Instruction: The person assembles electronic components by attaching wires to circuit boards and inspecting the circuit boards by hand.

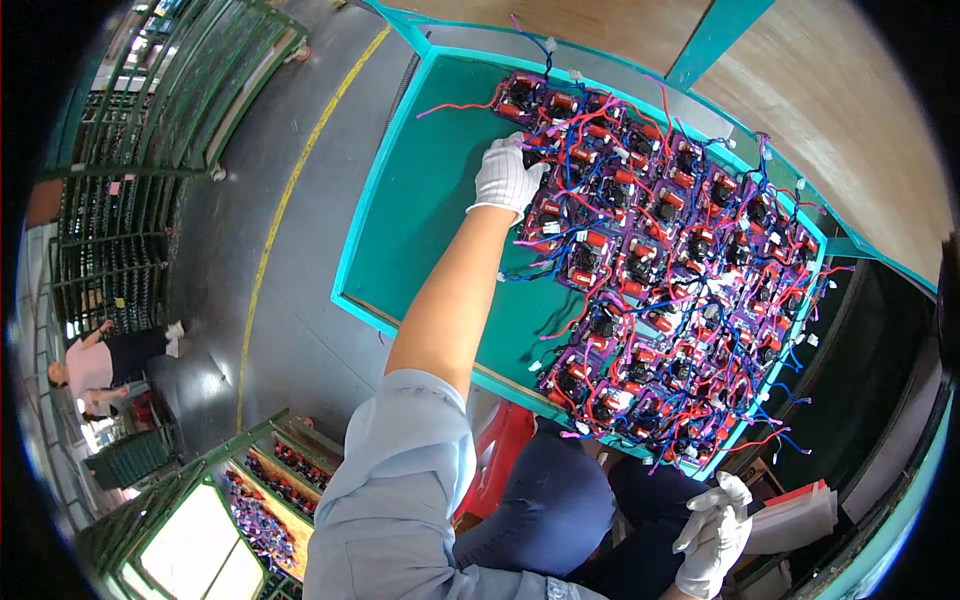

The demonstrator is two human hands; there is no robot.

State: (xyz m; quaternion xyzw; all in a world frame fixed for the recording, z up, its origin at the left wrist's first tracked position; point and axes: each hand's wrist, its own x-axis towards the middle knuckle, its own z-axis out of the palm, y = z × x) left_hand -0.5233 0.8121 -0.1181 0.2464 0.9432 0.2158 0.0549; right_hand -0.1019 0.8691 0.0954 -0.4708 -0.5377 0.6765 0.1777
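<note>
My left hand (505,180), in a white glove, reaches to the left end of a crowd of purple circuit boards (640,265). Its fingers and thumb close round the edge of one circuit board (538,152), partly covered by the hand. The boards carry red cylindrical parts, black coils, and loose red and blue wires with white connectors. They lie in rows on a green tabletop (415,210) with a turquoise rim. My right hand (715,535), gloved too, is below the table's near right corner, away from the boards. Its fingers are loosely bent and apart, with nothing visible in them.
Stacked papers (795,515) lie beside my right hand. A red stool (495,455) shows by my legs. At lower left stands a rack (265,470) holding more boards. Green shelving (115,220) lines the far left, where another person (95,365) stands beyond a yellow floor line (285,215).
</note>
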